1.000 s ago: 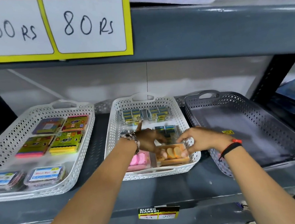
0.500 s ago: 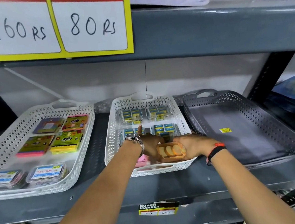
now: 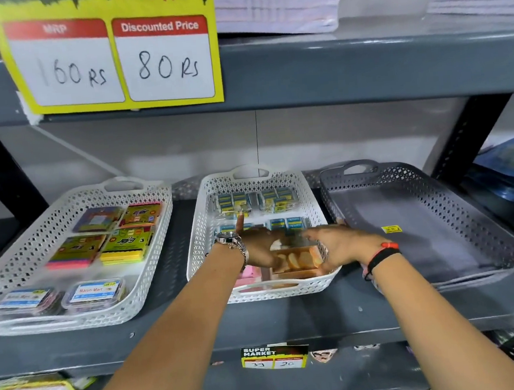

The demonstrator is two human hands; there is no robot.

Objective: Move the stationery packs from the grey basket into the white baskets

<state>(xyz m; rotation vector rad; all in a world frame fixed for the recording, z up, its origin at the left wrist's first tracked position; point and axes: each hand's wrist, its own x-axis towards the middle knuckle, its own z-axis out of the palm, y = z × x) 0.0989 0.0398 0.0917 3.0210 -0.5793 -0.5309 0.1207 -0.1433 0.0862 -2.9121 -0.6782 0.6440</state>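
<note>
Three perforated plastic baskets stand side by side on a grey metal shelf (image 3: 292, 325). The grey perforated plastic basket (image 3: 469, 216) on the right holds only a small yellow sticker (image 3: 391, 229) on its floor. The middle white perforated plastic basket (image 3: 204, 230) contains blue-and-yellow small packs (image 3: 287, 222) at the back and a pink pack (image 3: 250, 271) at the front left.

Both hands are inside the front of the middle basket. The left hand (image 3: 262, 247), a metal watch (image 3: 230, 239) at its wrist, and the right hand (image 3: 339, 245), with a red-and-black band (image 3: 383, 253) at its wrist, grip a clear rectangular plastic box of orange and white pieces (image 3: 297, 261) from opposite sides. The box sits low in the basket, just right of the pink pack; whether it rests on the floor cannot be told.

The left white perforated plastic basket (image 3: 13, 269) holds colourful flat packs (image 3: 123, 245) and two clear labelled tubs (image 3: 93, 291). A yellow price sign (image 3: 113, 58) hangs from the shelf above.
</note>
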